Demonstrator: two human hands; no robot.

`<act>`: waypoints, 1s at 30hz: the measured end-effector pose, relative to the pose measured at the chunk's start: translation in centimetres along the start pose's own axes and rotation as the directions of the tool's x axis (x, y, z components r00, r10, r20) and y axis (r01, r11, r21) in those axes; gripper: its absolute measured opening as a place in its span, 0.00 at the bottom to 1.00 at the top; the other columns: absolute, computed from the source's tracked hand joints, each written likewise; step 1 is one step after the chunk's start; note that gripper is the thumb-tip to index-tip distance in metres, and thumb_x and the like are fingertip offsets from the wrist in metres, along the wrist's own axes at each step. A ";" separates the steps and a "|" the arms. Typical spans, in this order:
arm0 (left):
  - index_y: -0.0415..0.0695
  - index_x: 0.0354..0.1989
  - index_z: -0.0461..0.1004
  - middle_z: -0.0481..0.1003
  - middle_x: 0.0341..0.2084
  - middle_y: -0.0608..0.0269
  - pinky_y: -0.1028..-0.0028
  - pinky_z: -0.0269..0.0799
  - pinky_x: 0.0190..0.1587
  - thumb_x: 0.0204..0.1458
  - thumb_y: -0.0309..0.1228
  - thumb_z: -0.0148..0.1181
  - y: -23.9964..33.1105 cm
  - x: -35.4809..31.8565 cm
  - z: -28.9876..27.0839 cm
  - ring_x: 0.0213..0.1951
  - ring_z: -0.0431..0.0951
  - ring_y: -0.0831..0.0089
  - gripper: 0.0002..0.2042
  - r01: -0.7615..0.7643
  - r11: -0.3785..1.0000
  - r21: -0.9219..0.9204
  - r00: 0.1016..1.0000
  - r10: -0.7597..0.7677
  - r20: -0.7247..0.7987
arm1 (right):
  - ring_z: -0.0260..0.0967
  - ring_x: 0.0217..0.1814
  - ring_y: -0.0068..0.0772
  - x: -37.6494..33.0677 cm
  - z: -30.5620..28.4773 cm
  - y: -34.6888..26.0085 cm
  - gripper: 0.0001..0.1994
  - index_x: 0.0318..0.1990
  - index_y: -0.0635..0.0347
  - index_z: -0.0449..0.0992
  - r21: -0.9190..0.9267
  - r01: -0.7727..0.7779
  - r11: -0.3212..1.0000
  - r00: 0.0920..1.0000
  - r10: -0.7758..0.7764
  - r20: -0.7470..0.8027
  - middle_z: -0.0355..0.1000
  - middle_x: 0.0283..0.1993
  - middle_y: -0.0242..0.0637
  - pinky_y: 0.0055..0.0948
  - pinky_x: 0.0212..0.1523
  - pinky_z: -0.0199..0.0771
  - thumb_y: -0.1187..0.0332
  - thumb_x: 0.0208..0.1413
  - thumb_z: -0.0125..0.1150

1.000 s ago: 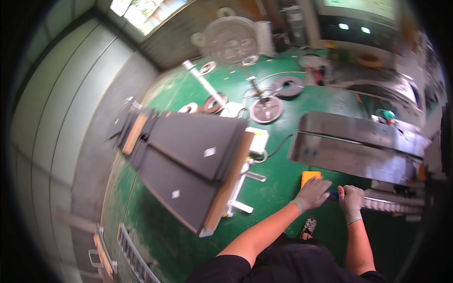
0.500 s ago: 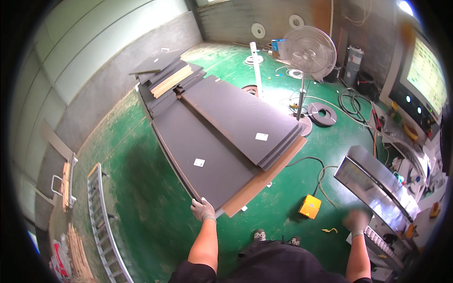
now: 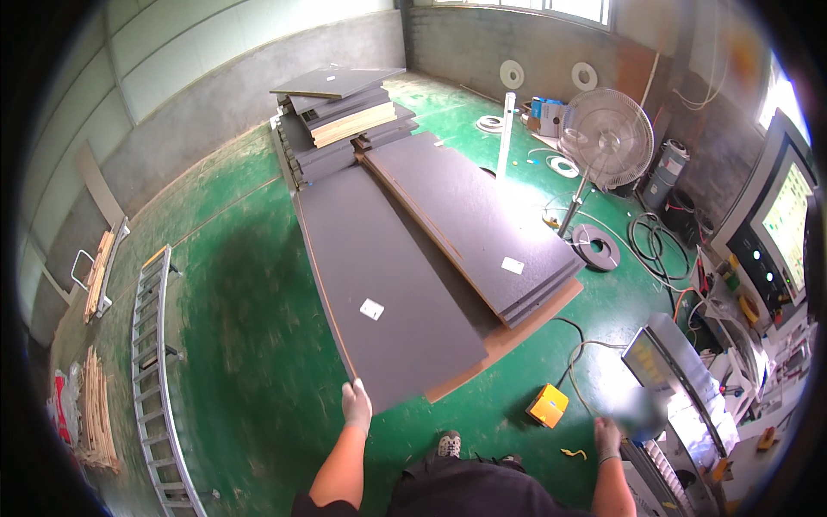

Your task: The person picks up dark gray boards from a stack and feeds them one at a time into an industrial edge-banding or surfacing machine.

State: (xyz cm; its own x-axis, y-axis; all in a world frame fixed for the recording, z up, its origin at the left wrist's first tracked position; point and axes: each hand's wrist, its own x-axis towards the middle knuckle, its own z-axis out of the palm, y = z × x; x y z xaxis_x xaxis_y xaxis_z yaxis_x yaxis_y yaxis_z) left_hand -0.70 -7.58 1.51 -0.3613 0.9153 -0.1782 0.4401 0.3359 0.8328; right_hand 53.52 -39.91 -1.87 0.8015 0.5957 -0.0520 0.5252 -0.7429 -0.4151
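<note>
At the near left corner of a long dark grey panel [image 3: 401,267], my gloved left hand [image 3: 356,405] is closed on the edge. The panel bears a white label [image 3: 371,309] and juts a little past the stack beneath it. Beside it on the right lies a second pile of grey panels [image 3: 474,224], also labelled. A brown board [image 3: 508,345] shows under the near end. My gloved right hand [image 3: 608,438] hangs low at the left side of a metal machine [image 3: 689,379]; its fingers are too unclear to read, and a blurred patch covers the area beside it.
A yellow pedal box [image 3: 548,406] with a cable lies on the green floor before me. A ladder [image 3: 155,379] lies left, wood strips [image 3: 99,414] beyond it. A standing fan [image 3: 607,138], coiled edge bands [image 3: 596,248] and a screen [image 3: 786,224] are on the right.
The gripped grey panel has shifted left and toward me, away from the neighbouring pile. My right hand has moved left, off the machine's side. The view has tilted upward and turned slightly.
</note>
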 end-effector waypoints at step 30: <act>0.43 0.65 0.64 0.72 0.58 0.54 0.51 0.70 0.61 0.56 0.54 0.62 12.9 -12.5 1.9 0.60 0.72 0.56 0.35 0.767 0.388 -0.512 0.475 0.195 0.858 | 0.75 0.47 0.42 -7.4 -16.0 -23.2 0.23 0.51 0.70 0.74 0.854 -0.498 0.149 0.836 -0.179 0.519 0.75 0.45 0.44 0.37 0.50 0.78 0.71 0.44 0.56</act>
State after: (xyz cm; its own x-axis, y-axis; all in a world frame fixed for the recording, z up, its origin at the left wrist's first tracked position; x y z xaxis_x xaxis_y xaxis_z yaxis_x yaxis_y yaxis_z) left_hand 11.05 -14.30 13.45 0.6200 0.6908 -0.3721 -0.5272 0.7180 0.4545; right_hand 40.00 -31.95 22.63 0.4273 0.7896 -0.4403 -0.5652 -0.1468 -0.8118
